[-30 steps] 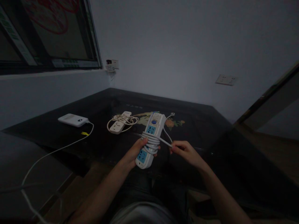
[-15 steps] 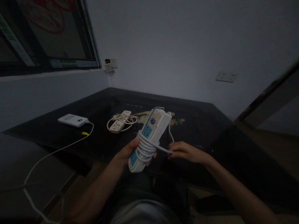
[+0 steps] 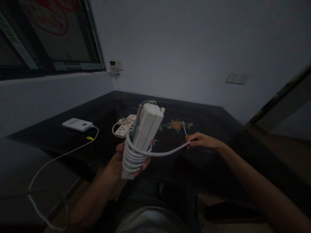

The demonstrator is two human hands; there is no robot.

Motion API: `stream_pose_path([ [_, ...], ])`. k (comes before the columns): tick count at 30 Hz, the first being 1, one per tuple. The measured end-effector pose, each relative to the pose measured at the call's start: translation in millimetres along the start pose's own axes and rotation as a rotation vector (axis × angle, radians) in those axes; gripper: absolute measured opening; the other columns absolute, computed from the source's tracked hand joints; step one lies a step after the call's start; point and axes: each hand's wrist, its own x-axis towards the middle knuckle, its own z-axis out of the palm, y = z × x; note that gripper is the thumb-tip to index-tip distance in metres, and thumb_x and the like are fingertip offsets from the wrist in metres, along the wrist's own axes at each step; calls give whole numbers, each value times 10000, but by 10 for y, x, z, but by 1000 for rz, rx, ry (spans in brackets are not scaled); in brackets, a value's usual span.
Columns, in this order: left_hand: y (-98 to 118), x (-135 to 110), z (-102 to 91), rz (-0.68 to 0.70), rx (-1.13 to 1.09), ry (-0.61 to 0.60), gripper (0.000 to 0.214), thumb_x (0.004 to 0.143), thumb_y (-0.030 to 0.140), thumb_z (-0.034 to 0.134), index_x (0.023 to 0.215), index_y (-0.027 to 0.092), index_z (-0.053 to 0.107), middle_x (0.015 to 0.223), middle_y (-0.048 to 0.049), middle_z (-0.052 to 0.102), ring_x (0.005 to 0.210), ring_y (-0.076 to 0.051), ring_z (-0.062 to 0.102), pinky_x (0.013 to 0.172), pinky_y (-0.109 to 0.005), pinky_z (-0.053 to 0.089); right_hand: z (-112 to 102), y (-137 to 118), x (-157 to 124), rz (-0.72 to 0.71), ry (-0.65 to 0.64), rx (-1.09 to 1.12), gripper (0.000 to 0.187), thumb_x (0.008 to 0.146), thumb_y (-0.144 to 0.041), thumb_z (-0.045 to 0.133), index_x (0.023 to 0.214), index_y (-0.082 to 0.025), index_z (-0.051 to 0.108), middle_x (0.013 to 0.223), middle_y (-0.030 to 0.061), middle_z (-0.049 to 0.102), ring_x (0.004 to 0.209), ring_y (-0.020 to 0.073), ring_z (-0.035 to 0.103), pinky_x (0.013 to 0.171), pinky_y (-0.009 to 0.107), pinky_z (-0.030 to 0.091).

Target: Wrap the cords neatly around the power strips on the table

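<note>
My left hand [image 3: 119, 161] grips a white power strip [image 3: 152, 124] from below, its fingers closed around the strip and the coils. A thick white power cord [image 3: 133, 158] is wound several times round the strip's lower half. From the coils the cord runs rightward to my right hand [image 3: 200, 140], which pinches it between thumb and fingers. Beyond that hand the cord's loose end rises to a plug [image 3: 182, 123] over the table's flower print. Blue and green wires [image 3: 149, 102] show at the strip's upper end. The socket face is turned mostly away.
A smaller power strip [image 3: 123, 129] with its own cord lies on the dark table [image 3: 107, 106], partly behind the held one. On the left rests a white power bank [image 3: 77, 124] with a cable [image 3: 58, 157] trailing off the edge. Wall sockets [image 3: 236, 78] are at the back.
My left hand has turned the power strip so its side faces me. My right hand has moved right and slightly up, drawing out a longer stretch of cord.
</note>
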Motion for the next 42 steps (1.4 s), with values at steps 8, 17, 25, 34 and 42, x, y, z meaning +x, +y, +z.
stream_pose_path([
  [8, 12, -26, 55, 138, 139, 258, 655, 534, 650, 717, 969, 174, 605, 662, -66, 658, 398, -154, 566, 310, -209, 399, -12, 113, -3, 94, 18, -34, 340, 783, -475, 630, 780, -145, 710, 748, 19, 626, 739, 151, 559, 717, 285, 409],
  [17, 57, 132, 132, 397, 362, 466, 571, 655, 538, 734, 1016, 120, 590, 789, -106, 714, 537, -205, 657, 466, -282, 525, -12, 398, -114, 189, 189, -72, 461, 793, -567, 575, 776, -122, 695, 734, 53, 647, 732, 176, 568, 716, 304, 416],
  [25, 0, 215, -25, 492, 329, 635, 827, 654, 713, 617, 1240, 144, 490, 812, -95, 720, 606, -217, 677, 516, -297, 535, 83, 467, -175, 176, 199, -146, 433, 818, -547, 562, 749, -142, 700, 705, 37, 624, 704, 166, 544, 679, 281, 398],
  [34, -31, 287, -86, 409, 184, 718, 745, 784, 736, 413, 1125, 101, 602, 723, -110, 717, 572, -214, 669, 490, -291, 525, 148, 571, -104, 221, 256, -172, 484, 791, -614, 546, 718, -161, 702, 673, 41, 630, 651, 179, 548, 617, 283, 412],
  [42, -55, 300, -140, 395, 110, 709, 675, 841, 669, 388, 1088, 84, 618, 693, -110, 709, 551, -217, 659, 475, -305, 523, 169, 615, -98, 229, 250, -203, 480, 821, -597, 522, 752, -159, 705, 733, 59, 663, 698, 197, 575, 662, 302, 436],
])
